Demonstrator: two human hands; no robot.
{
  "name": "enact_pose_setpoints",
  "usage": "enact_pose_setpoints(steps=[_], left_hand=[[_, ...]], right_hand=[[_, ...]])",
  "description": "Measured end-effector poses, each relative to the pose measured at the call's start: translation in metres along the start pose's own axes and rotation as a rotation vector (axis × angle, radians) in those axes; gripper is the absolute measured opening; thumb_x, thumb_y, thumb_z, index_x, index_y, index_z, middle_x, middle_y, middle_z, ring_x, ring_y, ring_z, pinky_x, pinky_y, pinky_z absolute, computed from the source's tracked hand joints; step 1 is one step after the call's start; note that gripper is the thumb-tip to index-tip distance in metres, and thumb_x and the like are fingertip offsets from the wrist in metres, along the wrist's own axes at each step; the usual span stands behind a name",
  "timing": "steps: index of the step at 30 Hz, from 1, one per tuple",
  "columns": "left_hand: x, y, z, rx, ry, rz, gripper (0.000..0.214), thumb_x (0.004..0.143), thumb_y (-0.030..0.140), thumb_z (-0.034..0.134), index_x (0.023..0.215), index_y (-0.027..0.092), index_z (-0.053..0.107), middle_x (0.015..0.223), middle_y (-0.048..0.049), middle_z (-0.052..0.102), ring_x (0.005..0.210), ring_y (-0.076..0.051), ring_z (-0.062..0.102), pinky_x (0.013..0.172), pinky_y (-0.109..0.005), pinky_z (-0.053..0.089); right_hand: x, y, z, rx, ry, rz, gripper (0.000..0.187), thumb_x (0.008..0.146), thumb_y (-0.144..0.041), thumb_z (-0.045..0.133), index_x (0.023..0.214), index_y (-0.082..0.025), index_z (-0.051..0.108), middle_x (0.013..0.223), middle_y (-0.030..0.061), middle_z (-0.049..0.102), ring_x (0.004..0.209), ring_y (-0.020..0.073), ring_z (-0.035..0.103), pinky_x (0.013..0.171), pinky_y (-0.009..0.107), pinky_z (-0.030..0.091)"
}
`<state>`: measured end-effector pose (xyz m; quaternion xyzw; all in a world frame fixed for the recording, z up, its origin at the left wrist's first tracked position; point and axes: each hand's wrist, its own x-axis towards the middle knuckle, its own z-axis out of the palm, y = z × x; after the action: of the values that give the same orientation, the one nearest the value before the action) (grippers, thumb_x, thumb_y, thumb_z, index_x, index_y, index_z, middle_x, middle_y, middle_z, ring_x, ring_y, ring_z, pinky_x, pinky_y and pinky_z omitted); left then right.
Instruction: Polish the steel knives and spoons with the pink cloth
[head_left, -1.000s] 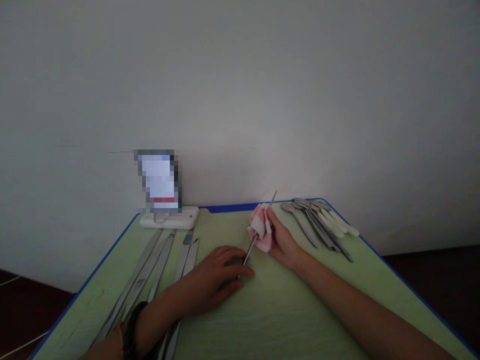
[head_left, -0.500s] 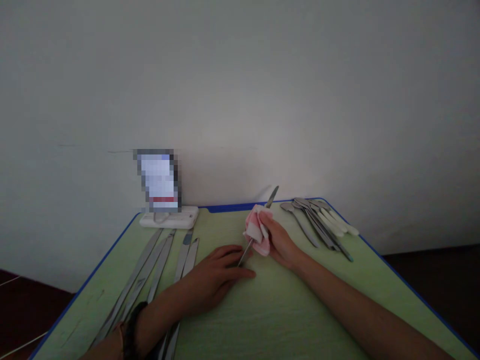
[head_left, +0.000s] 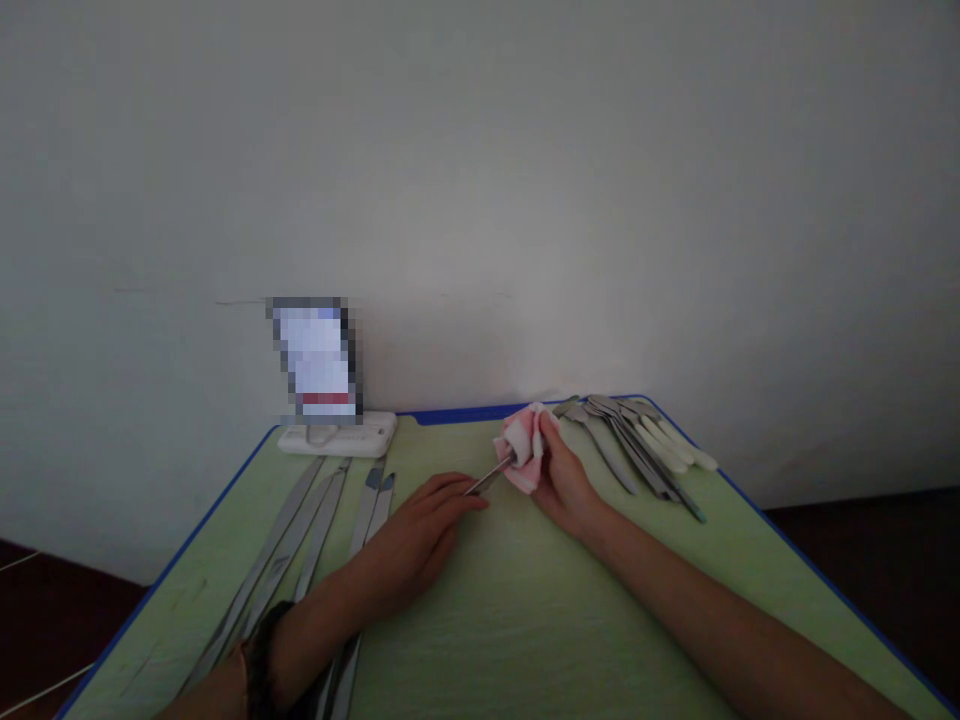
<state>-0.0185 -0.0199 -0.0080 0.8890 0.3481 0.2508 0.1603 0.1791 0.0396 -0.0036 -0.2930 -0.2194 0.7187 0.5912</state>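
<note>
Green bench (head_left: pixel 540 620): left fingers (head_left: pixel 448 488) grip a knife (head_left: pixel 489 476), right fingers (head_left: pixel 553 445) hold a cloth (head_left: pixel 520 440) around it; spoons (head_left: pixel 634 455) at 3 o'clock.

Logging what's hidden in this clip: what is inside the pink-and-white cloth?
A metal utensil runs through the cloth, emerging toward the left hand and at the far side. The middle stretch, wrapped in cloth held by the right hand, is hidden.

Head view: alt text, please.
The left hand holds one end of a knife; the right hand grips it through a pink cloth. More knives lie left and spoons right on a green table; a lit screen stands at the back.
</note>
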Motion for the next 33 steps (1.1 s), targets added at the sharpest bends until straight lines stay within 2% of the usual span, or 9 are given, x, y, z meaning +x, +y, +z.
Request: enact_pose_setpoints(steps=[6,10,17,22,29,33], left_hand=[[0.002,0.005,-0.004,-0.022,0.203,-0.079,0.032,0.091,0.012,0.036,0.120,0.018,0.046,0.113,-0.0109,0.061,0.105,-0.019,0.058,0.092,-0.035,0.050],[0.000,0.007,-0.004,0.034,0.284,-0.101,0.038,0.091,0.016,0.040,0.129,0.017,0.036,0.113,-0.0121,0.062,0.101,-0.019,0.062,0.087,-0.033,0.052],[-0.001,0.008,-0.005,0.041,0.394,0.018,0.023,0.088,0.014,0.045,0.110,0.020,0.048,0.091,-0.0050,0.064,0.080,-0.015,0.063,0.071,-0.025,0.053],[0.001,0.008,-0.006,0.031,0.381,0.136,0.023,0.089,0.013,0.047,0.110,0.020,0.049,0.088,-0.0048,0.064,0.079,-0.014,0.061,0.070,-0.025,0.052],[0.003,0.009,-0.004,0.177,0.312,0.250,0.022,0.091,0.014,0.051,0.112,0.018,0.054,0.088,-0.0060,0.067,0.079,-0.015,0.061,0.070,-0.027,0.051],[0.004,0.011,-0.005,0.221,0.267,0.294,0.015,0.092,0.014,0.048,0.102,0.019,0.058,0.083,-0.0045,0.066,0.077,-0.015,0.061,0.068,-0.026,0.050]], right_hand=[[0.002,-0.003,-0.005,0.023,-0.089,0.041,0.025,0.086,-0.043,0.055,0.088,-0.020,0.065,0.080,-0.0004,0.070,0.073,0.0125,0.064,0.075,0.025,0.052],[0.002,-0.004,-0.004,0.008,-0.113,0.052,0.026,0.086,-0.044,0.054,0.086,-0.019,0.065,0.079,0.0003,0.070,0.071,0.0130,0.064,0.073,0.026,0.052],[-0.003,-0.007,0.003,-0.027,-0.165,0.030,0.029,0.084,-0.043,0.056,0.078,-0.017,0.065,0.071,0.0000,0.066,0.063,0.0116,0.060,0.064,0.022,0.049],[-0.005,-0.009,0.006,-0.009,-0.131,0.078,0.027,0.084,-0.043,0.055,0.077,-0.019,0.064,0.071,-0.0014,0.066,0.063,0.0108,0.059,0.066,0.022,0.049],[-0.007,-0.006,0.003,-0.069,-0.161,0.119,0.026,0.081,-0.044,0.059,0.080,-0.018,0.064,0.070,-0.0001,0.066,0.061,0.0129,0.059,0.065,0.026,0.050],[-0.009,-0.004,0.002,-0.137,-0.182,0.138,0.023,0.078,-0.038,0.061,0.075,-0.016,0.065,0.067,0.0004,0.065,0.058,0.0124,0.058,0.068,0.028,0.051]])
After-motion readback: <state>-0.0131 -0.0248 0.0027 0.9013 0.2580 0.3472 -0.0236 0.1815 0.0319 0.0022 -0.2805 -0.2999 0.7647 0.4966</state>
